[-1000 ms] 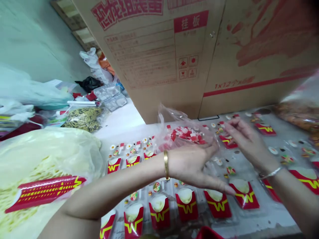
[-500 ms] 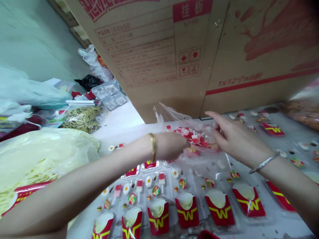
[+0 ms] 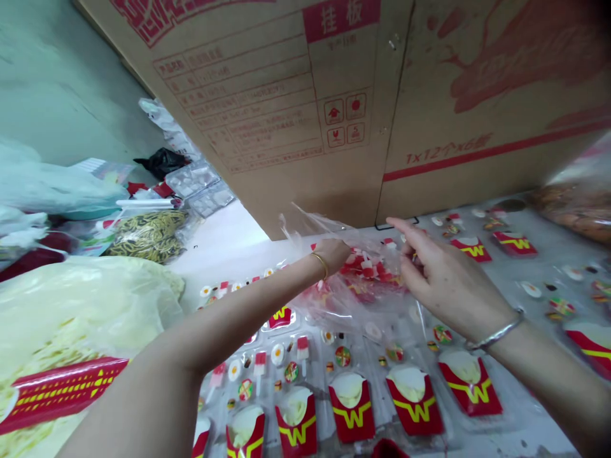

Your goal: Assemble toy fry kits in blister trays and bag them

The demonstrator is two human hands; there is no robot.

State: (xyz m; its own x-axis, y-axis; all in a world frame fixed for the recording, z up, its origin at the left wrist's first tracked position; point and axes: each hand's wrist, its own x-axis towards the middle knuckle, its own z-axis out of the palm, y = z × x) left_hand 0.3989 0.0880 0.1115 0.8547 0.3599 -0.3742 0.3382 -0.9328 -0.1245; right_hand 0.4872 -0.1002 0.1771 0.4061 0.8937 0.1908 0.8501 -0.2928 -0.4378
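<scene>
A clear plastic bag (image 3: 329, 302) lies on the table, filled with small red-and-white popsicle pieces (image 3: 370, 264). My left hand (image 3: 335, 254), a gold bangle at its wrist, dips into the bag's left side among the pieces; its fingertips are hidden. On the opposite side, my right hand (image 3: 436, 280) has the bag's edge between thumb and curled fingers, while its index finger points forward. In front of the bag, several clear blister trays hold red fry boxes (image 3: 353, 410) with a yellow W, small fried eggs (image 3: 277, 353), pizzas (image 3: 342, 356), burgers and popsicles (image 3: 303, 353).
A large cardboard box (image 3: 286, 184) stands right behind the bag. To the left lie a bag of pale yellow pieces (image 3: 86, 299), a bag of dark-striped pieces (image 3: 147, 235) and stacked clear trays (image 3: 203, 187). A bag of brown items (image 3: 573, 207) sits at far right.
My left hand has shifted a little up and away, to the bag's left part, uncovering more popsicle pieces. My right hand stays at the bag's edge. The view has turned slightly.
</scene>
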